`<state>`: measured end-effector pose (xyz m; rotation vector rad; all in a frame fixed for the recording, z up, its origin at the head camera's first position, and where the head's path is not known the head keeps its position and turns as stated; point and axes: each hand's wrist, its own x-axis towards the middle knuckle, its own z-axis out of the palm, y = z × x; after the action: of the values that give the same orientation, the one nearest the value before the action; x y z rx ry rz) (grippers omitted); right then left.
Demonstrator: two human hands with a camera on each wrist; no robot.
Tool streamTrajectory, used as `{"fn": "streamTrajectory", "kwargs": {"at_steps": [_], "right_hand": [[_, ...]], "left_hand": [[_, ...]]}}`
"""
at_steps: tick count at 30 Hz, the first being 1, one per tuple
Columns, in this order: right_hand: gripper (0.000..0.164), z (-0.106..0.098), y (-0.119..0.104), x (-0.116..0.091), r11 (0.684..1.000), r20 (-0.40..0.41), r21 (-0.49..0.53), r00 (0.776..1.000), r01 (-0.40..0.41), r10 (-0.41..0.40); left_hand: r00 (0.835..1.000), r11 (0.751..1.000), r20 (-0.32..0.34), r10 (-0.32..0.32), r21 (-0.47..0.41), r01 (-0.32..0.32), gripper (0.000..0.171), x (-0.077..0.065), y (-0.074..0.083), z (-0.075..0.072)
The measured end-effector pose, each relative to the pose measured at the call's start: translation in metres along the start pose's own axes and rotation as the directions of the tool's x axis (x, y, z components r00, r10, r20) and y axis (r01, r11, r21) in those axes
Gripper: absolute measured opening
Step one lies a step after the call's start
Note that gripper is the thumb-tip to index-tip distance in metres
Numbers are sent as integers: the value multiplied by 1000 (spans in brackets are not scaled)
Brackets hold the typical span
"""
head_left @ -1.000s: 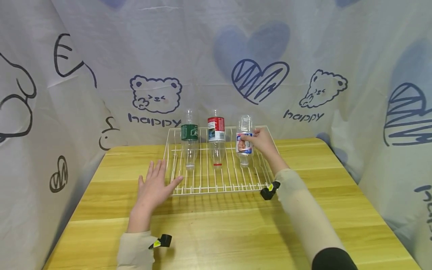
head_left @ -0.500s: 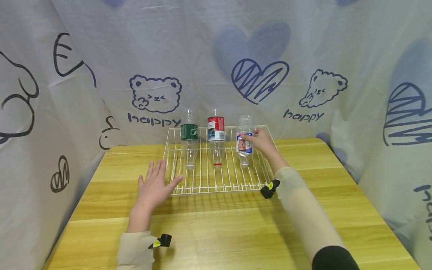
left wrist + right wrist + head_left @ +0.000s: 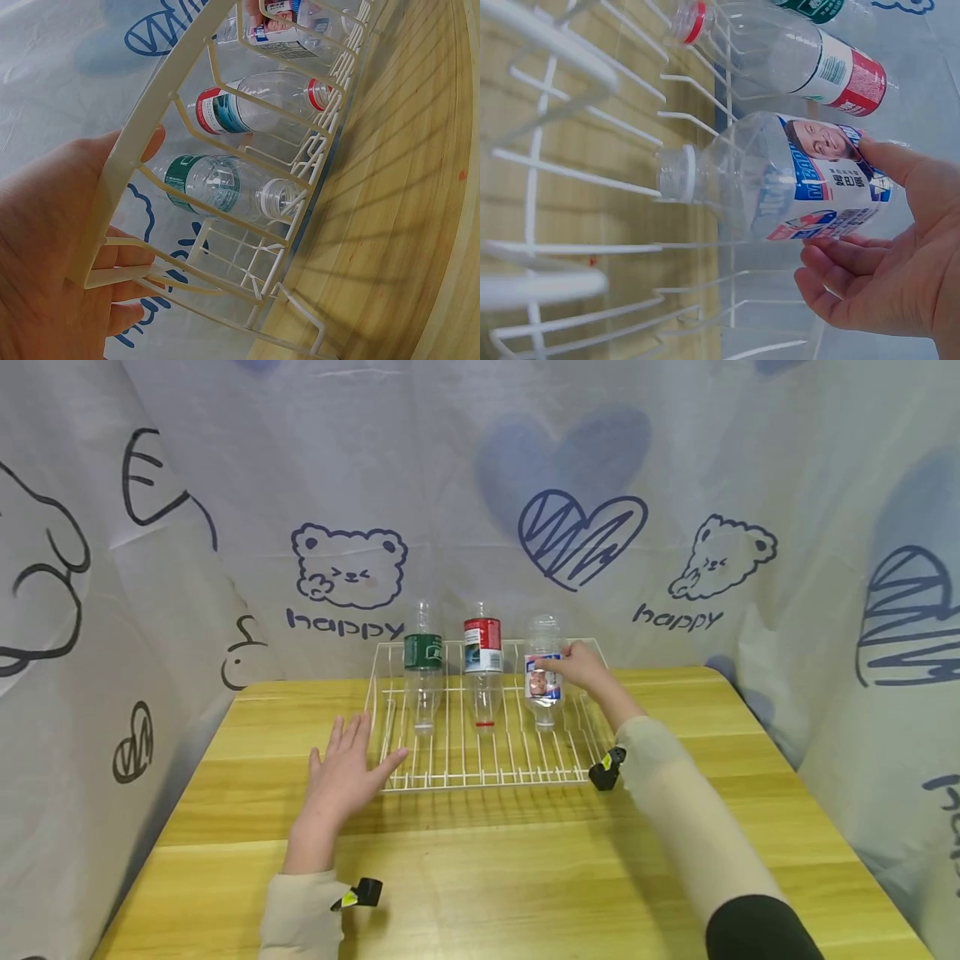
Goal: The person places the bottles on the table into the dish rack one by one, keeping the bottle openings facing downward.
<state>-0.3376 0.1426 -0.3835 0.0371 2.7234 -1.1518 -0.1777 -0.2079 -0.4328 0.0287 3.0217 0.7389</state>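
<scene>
Three clear plastic bottles stand neck-down in a white wire rack [image 3: 487, 779]. On the right is a bottle with a blue, white and pink label [image 3: 542, 685], which my right hand [image 3: 585, 668] grips at the label between thumb and fingers. Its open neck [image 3: 676, 174] sits among the wires in the right wrist view. The middle bottle has a red and white label [image 3: 482, 647] and a red neck ring. A green-labelled bottle [image 3: 423, 653] is at the left. My left hand [image 3: 345, 777] spreads at the rack's left front corner, its fingers straight, touching the frame in the left wrist view.
The rack stands on a yellow wood-grain table [image 3: 480, 877]. Behind it hangs a pale curtain [image 3: 450, 485] printed with bears and hearts. Wire dividers [image 3: 592, 176] rise around the bottle necks.
The right-hand bottle has turned slightly about its long axis in my right hand, its label picture shifting. My right wrist has shifted a little outward. The left hand stays in place.
</scene>
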Motion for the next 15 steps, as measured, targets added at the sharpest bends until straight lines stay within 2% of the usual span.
{"fn": "streamTrajectory", "kwargs": {"at_steps": [9, 15], "right_hand": [[45, 1, -11, 1, 996, 48, -93, 999, -8, 13], [51, 4, -10, 4, 994, 42, -109, 999, -20, 24]], "left_hand": [[1000, 1000, -5, 0, -8, 0, 99, 0, -1, 2], [1000, 1000, -5, 1, -14, -1, 98, 0, 0, 3]]}}
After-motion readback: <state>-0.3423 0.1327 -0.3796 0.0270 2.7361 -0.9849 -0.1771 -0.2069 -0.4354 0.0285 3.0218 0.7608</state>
